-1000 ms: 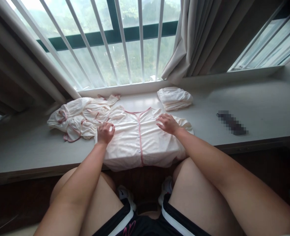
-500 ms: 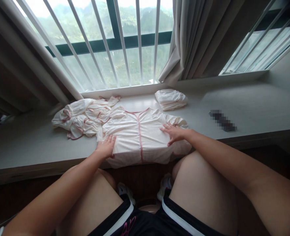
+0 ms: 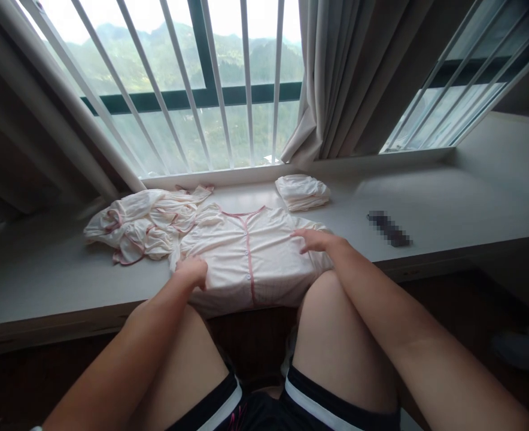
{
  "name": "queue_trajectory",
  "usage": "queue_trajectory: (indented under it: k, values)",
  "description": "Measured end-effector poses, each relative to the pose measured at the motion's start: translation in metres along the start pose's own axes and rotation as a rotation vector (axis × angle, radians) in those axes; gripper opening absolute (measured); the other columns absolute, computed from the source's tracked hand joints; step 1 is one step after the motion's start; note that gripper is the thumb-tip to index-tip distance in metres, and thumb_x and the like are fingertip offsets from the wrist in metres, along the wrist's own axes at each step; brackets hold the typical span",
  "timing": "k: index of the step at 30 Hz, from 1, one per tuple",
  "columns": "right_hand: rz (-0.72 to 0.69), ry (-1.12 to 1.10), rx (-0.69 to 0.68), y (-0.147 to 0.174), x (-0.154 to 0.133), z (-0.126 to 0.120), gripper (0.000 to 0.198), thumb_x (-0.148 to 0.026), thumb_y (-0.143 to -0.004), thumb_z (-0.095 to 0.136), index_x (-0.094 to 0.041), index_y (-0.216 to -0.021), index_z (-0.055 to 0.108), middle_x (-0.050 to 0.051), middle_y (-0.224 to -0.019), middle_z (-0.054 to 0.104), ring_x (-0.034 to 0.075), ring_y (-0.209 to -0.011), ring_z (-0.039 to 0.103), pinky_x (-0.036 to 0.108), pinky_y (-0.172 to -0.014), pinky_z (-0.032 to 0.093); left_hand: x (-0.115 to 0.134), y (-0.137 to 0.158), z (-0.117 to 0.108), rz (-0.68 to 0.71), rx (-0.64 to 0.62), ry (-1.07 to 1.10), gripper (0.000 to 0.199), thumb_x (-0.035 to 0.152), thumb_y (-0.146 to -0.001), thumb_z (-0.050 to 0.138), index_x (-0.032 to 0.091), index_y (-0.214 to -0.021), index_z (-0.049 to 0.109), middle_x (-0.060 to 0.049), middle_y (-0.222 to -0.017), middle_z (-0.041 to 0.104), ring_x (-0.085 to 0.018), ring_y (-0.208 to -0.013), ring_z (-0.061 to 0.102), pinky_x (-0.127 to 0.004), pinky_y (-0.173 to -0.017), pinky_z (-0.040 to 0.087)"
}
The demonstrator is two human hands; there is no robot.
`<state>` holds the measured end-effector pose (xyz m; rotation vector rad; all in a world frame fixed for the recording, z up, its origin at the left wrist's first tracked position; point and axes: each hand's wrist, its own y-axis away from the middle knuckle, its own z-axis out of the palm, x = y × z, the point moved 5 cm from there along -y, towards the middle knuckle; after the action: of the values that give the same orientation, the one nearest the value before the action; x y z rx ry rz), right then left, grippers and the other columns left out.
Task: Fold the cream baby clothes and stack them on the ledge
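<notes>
On window sill (image 3: 430, 185), w/ lower part hung over front edge, white btn-up shirt (image 3: 268, 260) w/ pink trim is spread out. L hand (image 3: 194, 273) is placed at shirt's L side, fingers curled; can't be told if cloth is pinched. R hand (image 3: 315, 240) is held at R side, fingers extended, thumb apart. Crumpled clothing (image 3: 148, 224) is seen to L, folded stack (image 3: 303, 193) behind R shoulder.

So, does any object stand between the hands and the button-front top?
Nothing visible does: the left hand and right hand are on or just over the pink-trimmed button-front top. The crumpled garment lies to its left, the folded cloth beyond it.
</notes>
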<state>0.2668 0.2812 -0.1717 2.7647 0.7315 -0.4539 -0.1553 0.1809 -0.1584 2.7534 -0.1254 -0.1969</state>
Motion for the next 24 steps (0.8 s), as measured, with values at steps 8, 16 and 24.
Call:
queue_trajectory:
  k: [8, 16, 24]
  values:
    - [0.467, -0.345, 0.74, 0.059, 0.029, -0.036, 0.039, -0.037, -0.088, 0.051, -0.017, -0.119, 0.066, 0.011, -0.111, 0.072, 0.025, -0.098, 0.068, 0.036, -0.09, 0.054, 0.083, -0.011, -0.066, 0.173, 0.397, 0.139, 0.032, 0.036, -0.094, 0.06, 0.022, -0.12, 0.071, -0.015, -0.125, 0.069, -0.034, -0.115, 0.063, -0.046, -0.094, 0.051]
    - [0.942, -0.321, 0.675, 0.165, 0.069, 0.083, 0.07, -0.066, -0.072, 0.065, -0.019, -0.123, 0.053, 0.02, -0.126, 0.062, 0.036, -0.117, 0.061, 0.047, -0.1, 0.053, 0.082, -0.031, -0.071, 0.258, 0.409, 0.351, 0.034, 0.041, -0.094, 0.057, 0.023, -0.118, 0.074, -0.01, -0.12, 0.072, -0.031, -0.111, 0.067, -0.039, -0.094, 0.052]
    - [0.796, -1.07, 0.433, 0.166, 0.038, 0.144, 0.041, -0.054, -0.071, 0.067, -0.029, -0.103, 0.064, 0.008, -0.102, 0.074, 0.033, -0.104, 0.071, 0.043, -0.083, 0.061, 0.079, -0.028, -0.075, 0.32, 0.385, 0.491, 0.036, 0.046, -0.094, 0.055, 0.025, -0.114, 0.075, -0.008, -0.118, 0.074, -0.029, -0.109, 0.068, -0.036, -0.095, 0.051]
